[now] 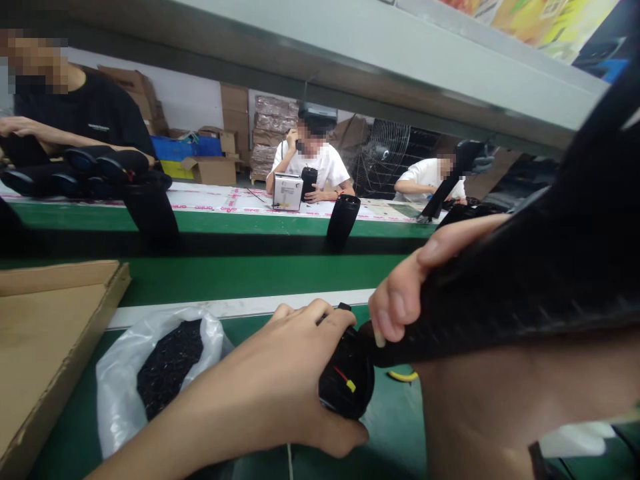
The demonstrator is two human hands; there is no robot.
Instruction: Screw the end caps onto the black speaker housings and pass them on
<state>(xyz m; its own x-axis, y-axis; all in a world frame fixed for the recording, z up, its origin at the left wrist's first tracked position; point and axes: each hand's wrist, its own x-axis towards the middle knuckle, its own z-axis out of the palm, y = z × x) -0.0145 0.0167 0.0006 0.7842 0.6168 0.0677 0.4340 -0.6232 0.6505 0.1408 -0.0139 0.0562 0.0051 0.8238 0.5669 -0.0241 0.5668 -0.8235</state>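
Observation:
My left hand [295, 367] is closed around a round black speaker housing [357, 373], whose open end faces me. Inside it shows a short red wire [343, 375] with a yellow connector [351, 386]. The fingers of my right hand [400, 300] wrap round a large black tool [525, 287], which looks like an electric screwdriver. Its narrow front meets the upper right rim of the housing; the contact point is hidden. The tool's rear runs out of view at the upper right. Left of my forearm lies an open clear plastic bag [113, 393] of small black screws [173, 367].
A cardboard tray [45, 340] stands at the left. Across the green belt [240, 273], black cylinders [343, 220] stand upright, and several people sit beyond. A grey shelf beam [350, 73] crosses overhead. Something yellow and curved [403, 377] lies behind the housing.

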